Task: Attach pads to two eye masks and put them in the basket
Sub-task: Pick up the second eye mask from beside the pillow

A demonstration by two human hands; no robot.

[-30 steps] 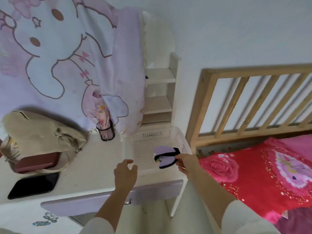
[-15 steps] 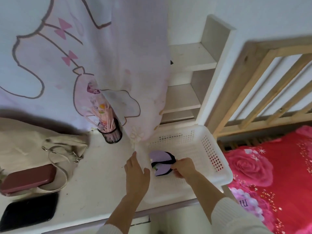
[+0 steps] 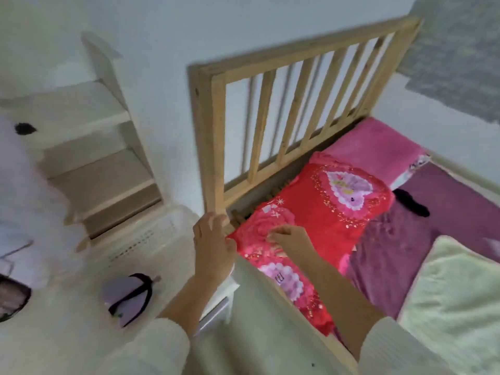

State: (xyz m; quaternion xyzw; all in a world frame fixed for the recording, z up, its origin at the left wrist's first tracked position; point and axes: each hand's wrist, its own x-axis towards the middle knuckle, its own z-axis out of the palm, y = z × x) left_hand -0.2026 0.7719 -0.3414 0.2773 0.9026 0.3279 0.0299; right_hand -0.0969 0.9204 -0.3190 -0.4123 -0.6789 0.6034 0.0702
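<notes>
A lilac eye mask (image 3: 127,299) with a black strap lies alone on the white floor of the basket (image 3: 151,228) at the lower left. My left hand (image 3: 213,244) hovers at the basket's right end, beside the wooden bed post, fingers spread and empty. My right hand (image 3: 289,236) is stretched over the red flowered pillow (image 3: 319,212) on the bed, fingers loosely bent, with nothing visible in it. A small black item (image 3: 411,204) lies on the purple sheet further right; the blur hides what it is.
The slatted wooden headboard (image 3: 284,109) rises just behind both hands. White shelves (image 3: 102,169) stand behind the basket. A pink blanket (image 3: 378,147), the purple sheet (image 3: 400,253) and a pale green pillow (image 3: 457,301) cover the bed. A dark pen holder (image 3: 10,299) sits at the left edge.
My right hand has let go of the eye mask, which now lies in the basket, and has moved right over the bed. My left hand followed rightward. The view swung right.
</notes>
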